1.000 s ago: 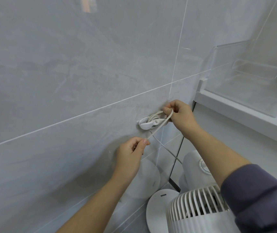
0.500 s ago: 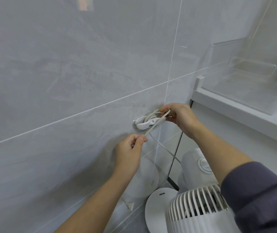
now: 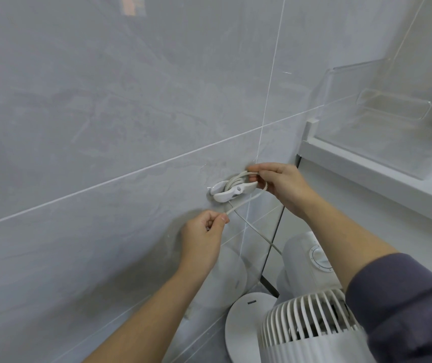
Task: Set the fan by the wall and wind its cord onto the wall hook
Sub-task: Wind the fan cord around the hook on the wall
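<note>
A white fan (image 3: 304, 326) stands on its round base at the foot of the grey tiled wall, bottom right. Its white cord (image 3: 258, 235) rises to a white cleat-shaped wall hook (image 3: 226, 195) and is looped around it several times. My right hand (image 3: 283, 186) holds a loop of cord at the hook's right end. Below and left of the hook, my left hand (image 3: 205, 231) pinches the taut free end of the cord between thumb and forefinger.
A white ledge (image 3: 382, 176) juts out at the right, bearing a clear plastic container (image 3: 393, 111). A dark vertical gap (image 3: 275, 247) separates the tiled wall from the white panel behind the fan.
My right hand has carried its loop of cord a little lower and over the hook's right end. The left hand keeps the cord end taut, almost still.
</note>
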`<act>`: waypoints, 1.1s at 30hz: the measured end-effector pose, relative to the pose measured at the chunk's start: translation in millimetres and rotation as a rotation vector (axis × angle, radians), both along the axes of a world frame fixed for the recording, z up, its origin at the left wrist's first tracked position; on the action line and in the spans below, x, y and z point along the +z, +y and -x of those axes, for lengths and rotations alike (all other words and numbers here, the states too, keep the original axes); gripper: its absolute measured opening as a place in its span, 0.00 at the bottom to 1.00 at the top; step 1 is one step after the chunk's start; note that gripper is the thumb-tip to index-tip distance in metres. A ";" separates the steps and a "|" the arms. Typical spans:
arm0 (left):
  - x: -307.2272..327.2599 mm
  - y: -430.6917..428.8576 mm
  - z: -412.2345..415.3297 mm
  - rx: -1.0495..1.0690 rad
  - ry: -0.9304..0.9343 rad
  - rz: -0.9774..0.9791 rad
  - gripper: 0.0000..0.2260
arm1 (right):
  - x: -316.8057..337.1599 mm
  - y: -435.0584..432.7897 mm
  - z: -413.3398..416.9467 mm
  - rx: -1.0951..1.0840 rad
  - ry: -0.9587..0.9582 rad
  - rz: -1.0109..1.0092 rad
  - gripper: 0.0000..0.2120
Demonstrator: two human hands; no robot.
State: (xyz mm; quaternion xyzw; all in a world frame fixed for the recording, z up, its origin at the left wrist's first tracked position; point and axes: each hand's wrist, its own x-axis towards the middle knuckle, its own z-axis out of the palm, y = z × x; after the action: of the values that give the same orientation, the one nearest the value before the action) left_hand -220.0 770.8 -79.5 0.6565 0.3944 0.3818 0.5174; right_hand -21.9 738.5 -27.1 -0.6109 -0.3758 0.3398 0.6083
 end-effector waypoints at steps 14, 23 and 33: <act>-9.5 -1.2 -4.4 -0.004 0.051 -0.007 0.08 | -5.9 4.8 5.8 -0.156 -0.143 0.129 0.09; -6.8 0.1 -8.5 -0.116 0.062 0.004 0.07 | -14.0 5.4 11.7 -0.038 -0.266 0.230 0.06; -1.2 0.4 -21.5 -0.216 0.158 0.001 0.08 | 0.2 0.5 14.7 0.113 -0.200 0.364 0.12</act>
State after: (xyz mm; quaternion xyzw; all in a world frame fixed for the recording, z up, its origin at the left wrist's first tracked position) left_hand -198.5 771.2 -80.7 0.7230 0.3609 0.2708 0.5232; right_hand -36.5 739.0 -26.9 -0.7192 -0.4004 0.3735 0.4276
